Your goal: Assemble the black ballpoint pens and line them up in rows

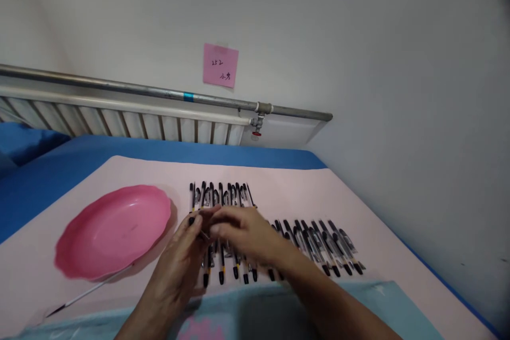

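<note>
A pinch in close quarters

My left hand [181, 247] is curled nearly closed, thumb against fingers, around a slim black-ended piece [192, 220] whose dark end shows by the thumb; the rest is mostly hidden. My right hand [249, 231] bends in from the other side, its fingertips meeting the left's. I cannot tell whether it grips anything.

Pens [222, 276] lie in rows beneath and just beyond my hands, and another batch of pens [314, 241] spreads to the right of my right hand. Left of my left hand sits a pink tray [131, 215], with a thin white stick [85, 293] near its closer edge.

A loose pinch could let the piece slip among the pens below, where it would be hard to pick out. A low wrist could knock them askew, and my left forearm, swinging outward, could roll the stick.
</note>
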